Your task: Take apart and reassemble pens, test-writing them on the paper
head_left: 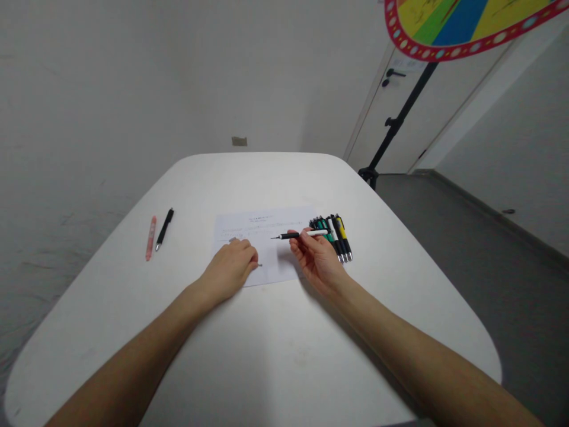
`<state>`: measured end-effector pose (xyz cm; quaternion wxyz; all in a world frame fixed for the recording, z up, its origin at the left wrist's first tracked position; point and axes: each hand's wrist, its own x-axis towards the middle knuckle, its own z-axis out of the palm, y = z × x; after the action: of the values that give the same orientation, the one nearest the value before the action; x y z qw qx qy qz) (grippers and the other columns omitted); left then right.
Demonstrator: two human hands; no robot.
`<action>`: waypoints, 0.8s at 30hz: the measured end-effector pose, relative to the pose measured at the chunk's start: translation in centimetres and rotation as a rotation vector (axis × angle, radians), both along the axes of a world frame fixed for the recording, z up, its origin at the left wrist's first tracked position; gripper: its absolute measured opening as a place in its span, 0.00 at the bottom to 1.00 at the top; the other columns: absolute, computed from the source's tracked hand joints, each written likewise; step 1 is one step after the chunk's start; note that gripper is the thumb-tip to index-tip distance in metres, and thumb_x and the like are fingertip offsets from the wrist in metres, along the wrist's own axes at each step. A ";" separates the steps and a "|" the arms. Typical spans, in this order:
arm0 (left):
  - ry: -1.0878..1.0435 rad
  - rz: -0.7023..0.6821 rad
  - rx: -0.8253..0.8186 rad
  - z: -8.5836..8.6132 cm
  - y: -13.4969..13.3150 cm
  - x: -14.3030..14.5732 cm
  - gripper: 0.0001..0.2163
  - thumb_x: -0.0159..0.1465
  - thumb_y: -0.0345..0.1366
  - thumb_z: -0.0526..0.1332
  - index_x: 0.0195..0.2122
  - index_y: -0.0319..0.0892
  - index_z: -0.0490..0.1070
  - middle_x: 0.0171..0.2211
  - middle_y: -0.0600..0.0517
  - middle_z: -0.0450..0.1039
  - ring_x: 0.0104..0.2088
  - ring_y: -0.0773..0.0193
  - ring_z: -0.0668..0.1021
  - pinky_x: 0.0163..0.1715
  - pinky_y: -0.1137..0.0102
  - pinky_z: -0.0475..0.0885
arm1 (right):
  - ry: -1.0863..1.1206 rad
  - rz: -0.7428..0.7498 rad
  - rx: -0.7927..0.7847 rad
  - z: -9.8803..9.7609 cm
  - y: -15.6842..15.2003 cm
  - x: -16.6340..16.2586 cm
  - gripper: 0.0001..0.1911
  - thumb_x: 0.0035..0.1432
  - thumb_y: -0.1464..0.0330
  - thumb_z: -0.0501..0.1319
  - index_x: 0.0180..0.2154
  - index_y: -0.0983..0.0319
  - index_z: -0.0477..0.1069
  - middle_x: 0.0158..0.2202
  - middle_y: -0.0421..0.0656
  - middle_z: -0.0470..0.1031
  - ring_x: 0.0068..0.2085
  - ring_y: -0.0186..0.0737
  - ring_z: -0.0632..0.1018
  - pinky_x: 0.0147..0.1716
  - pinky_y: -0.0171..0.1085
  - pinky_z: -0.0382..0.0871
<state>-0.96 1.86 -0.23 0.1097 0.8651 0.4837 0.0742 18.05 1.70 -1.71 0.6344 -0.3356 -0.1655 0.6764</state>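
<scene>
My right hand (320, 264) holds a pen (291, 235) between thumb and fingers, level above the paper. The pen has a white barrel and a black grip, and a thin refill sticks out bare at its left end. My left hand (233, 267) rests on the sheet of paper (275, 261) with its fingers curled. A small silver pen part (260, 265) shows at its thumb side; the rest is hidden. Just right of my right hand lies a row of several pens (342, 240), with black, green, white and yellow barrels and silver tips.
On the left of the white table (213, 362) lie a pink pen (151, 238) and a black pen (165, 229). Beyond the table's right far corner stands a black pole (395, 127) bearing a colourful wheel (457, 26). A wall runs along the far edge.
</scene>
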 end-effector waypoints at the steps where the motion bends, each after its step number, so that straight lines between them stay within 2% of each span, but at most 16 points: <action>1: -0.038 0.011 0.006 -0.1 0.0 0.1 0.06 0.63 0.32 0.54 0.32 0.40 0.69 0.36 0.45 0.72 0.38 0.56 0.71 0.40 0.61 0.67 | -0.006 0.002 0.009 0.0 0.0 0.0 0.11 0.51 0.76 0.67 0.31 0.62 0.64 0.31 0.44 0.79 0.26 0.29 0.78 0.29 0.25 0.76; 6: -0.444 0.163 -0.061 0.1 0.0 0.4 0.06 0.63 0.35 0.52 0.32 0.42 0.66 0.28 0.53 0.71 0.29 0.63 0.72 0.31 0.68 0.66 | -0.036 0.014 0.098 -0.1 -0.1 0.0 0.14 0.47 0.73 0.70 0.31 0.62 0.65 0.31 0.44 0.79 0.26 0.29 0.78 0.29 0.25 0.76; 9: -0.607 0.204 -0.076 0.4 -0.2 0.6 0.05 0.62 0.37 0.53 0.32 0.43 0.65 0.26 0.55 0.72 0.28 0.65 0.72 0.29 0.70 0.65 | -0.044 0.020 0.127 -0.1 -0.2 0.0 0.15 0.45 0.72 0.71 0.31 0.62 0.65 0.32 0.44 0.79 0.26 0.29 0.78 0.29 0.25 0.76; 17: -0.688 0.229 -0.014 0.6 -0.3 0.9 0.04 0.60 0.36 0.55 0.30 0.43 0.66 0.26 0.55 0.72 0.27 0.66 0.72 0.30 0.71 0.66 | -0.066 0.044 0.145 0.0 -0.4 -0.1 0.15 0.45 0.71 0.71 0.30 0.61 0.65 0.32 0.41 0.79 0.27 0.29 0.78 0.29 0.25 0.76; 24: -0.686 0.202 0.015 0.5 -0.4 0.9 0.04 0.60 0.35 0.55 0.30 0.43 0.66 0.25 0.56 0.71 0.27 0.66 0.72 0.30 0.71 0.66 | -0.059 0.051 0.151 0.1 -0.5 -0.3 0.18 0.42 0.70 0.73 0.32 0.61 0.65 0.32 0.44 0.79 0.27 0.30 0.78 0.29 0.26 0.76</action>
<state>-0.10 1.48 0.30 0.2513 0.7385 0.5014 0.3743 17.79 1.25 -1.57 0.6353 -0.3025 -0.2432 0.6676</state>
